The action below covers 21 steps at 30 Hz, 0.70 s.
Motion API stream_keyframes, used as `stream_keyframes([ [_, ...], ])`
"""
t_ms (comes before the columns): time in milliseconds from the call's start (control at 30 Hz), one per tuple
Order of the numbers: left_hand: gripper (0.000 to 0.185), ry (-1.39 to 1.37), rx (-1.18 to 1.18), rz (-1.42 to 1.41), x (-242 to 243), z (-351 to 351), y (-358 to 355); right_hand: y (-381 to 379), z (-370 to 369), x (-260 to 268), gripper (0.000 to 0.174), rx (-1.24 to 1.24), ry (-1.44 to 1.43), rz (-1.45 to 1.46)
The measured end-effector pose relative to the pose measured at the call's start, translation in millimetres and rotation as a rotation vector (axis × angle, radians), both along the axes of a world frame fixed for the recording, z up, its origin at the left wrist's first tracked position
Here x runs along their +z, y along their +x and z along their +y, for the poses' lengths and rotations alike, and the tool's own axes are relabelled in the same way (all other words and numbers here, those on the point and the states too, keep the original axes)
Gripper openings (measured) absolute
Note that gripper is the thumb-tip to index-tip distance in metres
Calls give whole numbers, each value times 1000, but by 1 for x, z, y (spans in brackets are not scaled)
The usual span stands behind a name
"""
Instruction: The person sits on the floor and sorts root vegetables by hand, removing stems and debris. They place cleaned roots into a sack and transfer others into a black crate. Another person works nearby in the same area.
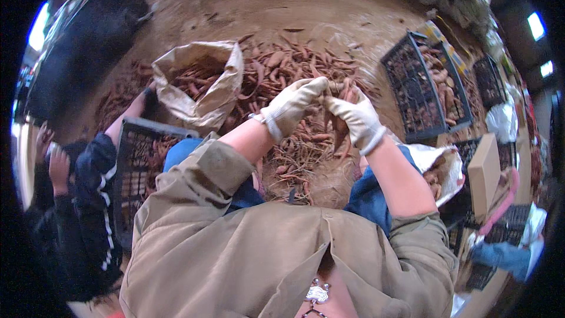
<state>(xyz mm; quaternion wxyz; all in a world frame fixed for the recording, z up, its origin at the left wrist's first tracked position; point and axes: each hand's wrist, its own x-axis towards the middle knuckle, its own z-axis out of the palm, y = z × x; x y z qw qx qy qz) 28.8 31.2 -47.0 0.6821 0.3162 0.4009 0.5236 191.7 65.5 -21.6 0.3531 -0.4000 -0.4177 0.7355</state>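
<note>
Both my hands wear pale knit gloves and meet in front of me over a heap of sweet potatoes (282, 64). My right hand (356, 117) is closed around a bunch of reddish sweet potatoes (340, 130) that hangs below it. My left hand (295, 101) pinches the stem end at the top of the bunch; its fingertips are close to those of my right hand. Thin roots and small sweet potatoes (300, 154) lie on the ground between my knees. Left of the heap, an open woven sack (209, 112) holds more sweet potatoes.
A black plastic crate (412, 88) of sweet potatoes stands at the right, near a white sack (446, 163) and a cardboard box (484, 176). At the left, another black crate (132, 176) stands beside a co-worker's arm (128, 115), which reaches towards the woven sack.
</note>
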Motion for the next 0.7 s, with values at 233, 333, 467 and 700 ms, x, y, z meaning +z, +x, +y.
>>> stream_keyframes([
  [233,17,-395,470,-414,-19,-1,-11,0,2,-4,25,-210,-18,-48],
  [333,32,-447,799,-956,-76,40,-56,2,19,-4,20,-239,-7,-12],
  [467,43,-296,1117,-587,-13,48,-132,32,39,-22,19,-314,-30,-19],
  [700,34,-260,861,-315,11,41,-83,34,32,-12,45,-142,-114,141],
])
